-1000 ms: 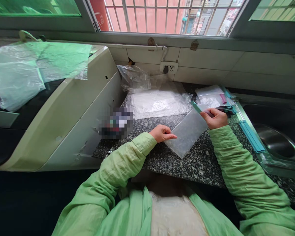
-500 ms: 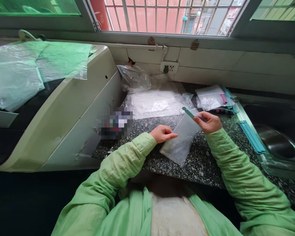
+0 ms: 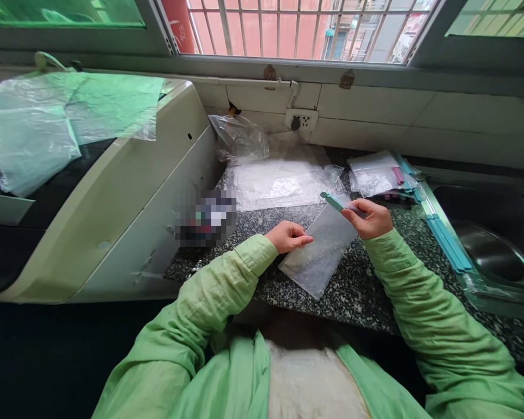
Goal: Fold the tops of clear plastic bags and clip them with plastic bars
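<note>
A frosted plastic bag (image 3: 319,256) slants over the counter's front part, its lower end toward me. Across its top edge runs a teal bag-sealing clip (image 3: 332,201), one end sticking out to the left. My right hand (image 3: 370,218) is closed round the clip and the bag's top corner, thumb on the near side. On the bag's left edge, my left hand (image 3: 289,237) is closed in a pinch. Clear plastic bags (image 3: 279,177) lie flat just beyond. To the right rests a pile of small clear bags (image 3: 373,171) with teal and pink clips.
Several loose teal clips (image 3: 448,241) lie beside the dark sink (image 3: 475,203). A blurred-out item (image 3: 206,220) sits left on the speckled counter (image 3: 371,291). Further left, a large beige casing (image 3: 157,157) carries plastic sheets (image 3: 105,105). A socket (image 3: 303,120) is on the tiled wall.
The clip's free end and the bag's lower end have shifted slightly left. Both hands keep their hold, nearly in the same place.
</note>
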Motion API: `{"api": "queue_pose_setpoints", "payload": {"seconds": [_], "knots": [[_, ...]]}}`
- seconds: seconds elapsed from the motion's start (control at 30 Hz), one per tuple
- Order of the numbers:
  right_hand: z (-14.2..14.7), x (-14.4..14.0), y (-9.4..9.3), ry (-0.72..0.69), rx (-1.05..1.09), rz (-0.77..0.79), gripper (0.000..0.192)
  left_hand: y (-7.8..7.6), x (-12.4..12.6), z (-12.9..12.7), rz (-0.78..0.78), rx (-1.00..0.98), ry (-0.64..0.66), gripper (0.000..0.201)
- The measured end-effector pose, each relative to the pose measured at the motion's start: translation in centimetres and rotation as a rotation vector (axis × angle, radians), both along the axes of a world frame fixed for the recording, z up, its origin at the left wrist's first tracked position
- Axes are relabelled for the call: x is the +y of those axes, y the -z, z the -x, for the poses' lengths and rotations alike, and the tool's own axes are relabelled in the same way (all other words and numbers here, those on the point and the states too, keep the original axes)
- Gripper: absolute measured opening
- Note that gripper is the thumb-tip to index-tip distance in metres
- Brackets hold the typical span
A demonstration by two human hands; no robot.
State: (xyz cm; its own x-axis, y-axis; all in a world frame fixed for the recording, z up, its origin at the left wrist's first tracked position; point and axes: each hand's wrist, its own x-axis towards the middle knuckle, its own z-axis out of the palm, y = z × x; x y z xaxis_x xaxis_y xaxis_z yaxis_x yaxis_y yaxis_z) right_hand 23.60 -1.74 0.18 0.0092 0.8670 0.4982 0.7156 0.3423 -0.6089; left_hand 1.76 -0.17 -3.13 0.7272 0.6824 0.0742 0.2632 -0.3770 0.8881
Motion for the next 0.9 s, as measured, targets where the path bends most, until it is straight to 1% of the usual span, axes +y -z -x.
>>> {"api": "queue_pose_setpoints", "payload": {"seconds": [0.17, 0.3, 0.47, 0.63, 0.9], "knots": [[0.2, 0.0, 0.3, -0.068, 0.020, -0.010, 0.028, 0.4, 0.1, 0.1, -0.034, 0.023, 0.047, 0.047], [0.4, 0.1, 0.6, -0.151, 0.009, -0.013, 0.028, 0.6, 0.1, 0.0, 0.015, -0.002, -0.011, 0.040], [1.2, 0.1, 1.0, -0.217, -0.055, 0.001, 0.028, 0.4, 0.0, -0.2, 0.068, -0.040, -0.075, 0.040], [1.4, 0.1, 1.2, -0.218, -0.048, 0.017, 0.028, 0.2, -0.1, -0.2, 0.043, -0.021, -0.105, 0.040], [1.5, -0.1, 0.3, -0.202, -0.077, 0.013, 0.025, -0.2, -0.3, -0.1, 0.015, 0.029, -0.122, 0.042]]}}
